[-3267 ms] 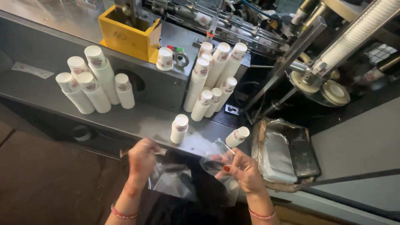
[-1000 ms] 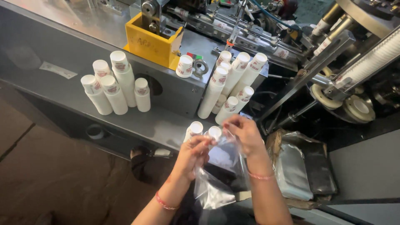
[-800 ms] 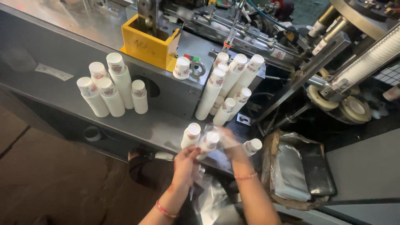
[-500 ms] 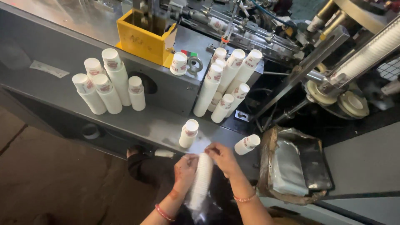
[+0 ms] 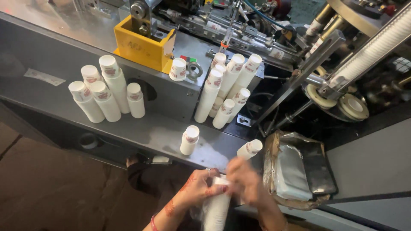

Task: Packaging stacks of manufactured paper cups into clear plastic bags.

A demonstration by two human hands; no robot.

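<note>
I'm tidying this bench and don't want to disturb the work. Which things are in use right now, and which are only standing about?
In use:
- left hand and right hand, blurred
- bagged cup stack gripped between them

Standing about:
- short cup stack
- tilted cup stack
- left cup stacks
- leaning cup stacks
- yellow box
- tray of plastic bags

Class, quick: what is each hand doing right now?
Left hand: closed around the bagged stack of white cups.
Right hand: motion-blurred at the top of the stack; its grip cannot be told.
</note>
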